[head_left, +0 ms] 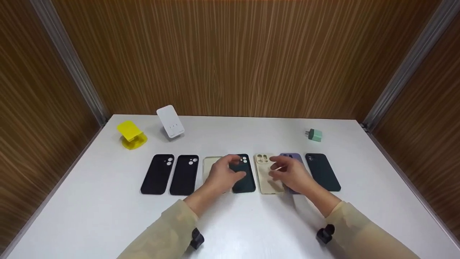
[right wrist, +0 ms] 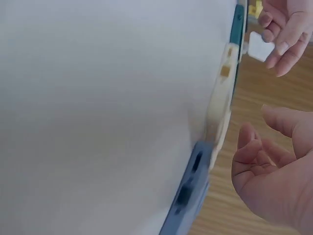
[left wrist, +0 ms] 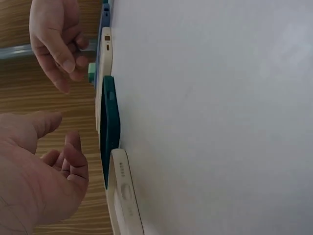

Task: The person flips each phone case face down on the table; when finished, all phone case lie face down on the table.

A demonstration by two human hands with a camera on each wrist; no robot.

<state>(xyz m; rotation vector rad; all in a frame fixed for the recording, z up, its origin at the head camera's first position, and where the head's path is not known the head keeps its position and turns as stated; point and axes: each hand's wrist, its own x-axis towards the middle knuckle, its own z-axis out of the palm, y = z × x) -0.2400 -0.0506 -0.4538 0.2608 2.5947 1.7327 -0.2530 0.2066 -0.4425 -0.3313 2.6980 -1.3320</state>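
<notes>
Several phone cases lie side by side in a row across the white table. My left hand [head_left: 223,175] hovers over a cream case [head_left: 209,163] and a dark green case [head_left: 245,181], thumb and fingers apart with nothing between them. Above a beige case [head_left: 266,183] and a purple case [head_left: 297,157], which it partly covers, my right hand [head_left: 293,175] holds nothing, its fingers loosely bent. In the left wrist view a gap separates the left hand [left wrist: 44,171] from the green case [left wrist: 111,117]. The right wrist view shows the right hand [right wrist: 279,166] likewise apart from the purple case [right wrist: 188,191].
Two black cases, an outer one [head_left: 157,175] and an inner one [head_left: 184,176], end the row at left; a dark case [head_left: 323,172] ends it at right. Behind stand a yellow stand [head_left: 132,136], a white stand [head_left: 171,121] and a green plug adapter [head_left: 315,135]. Wood-grain panels [head_left: 230,57] enclose the table.
</notes>
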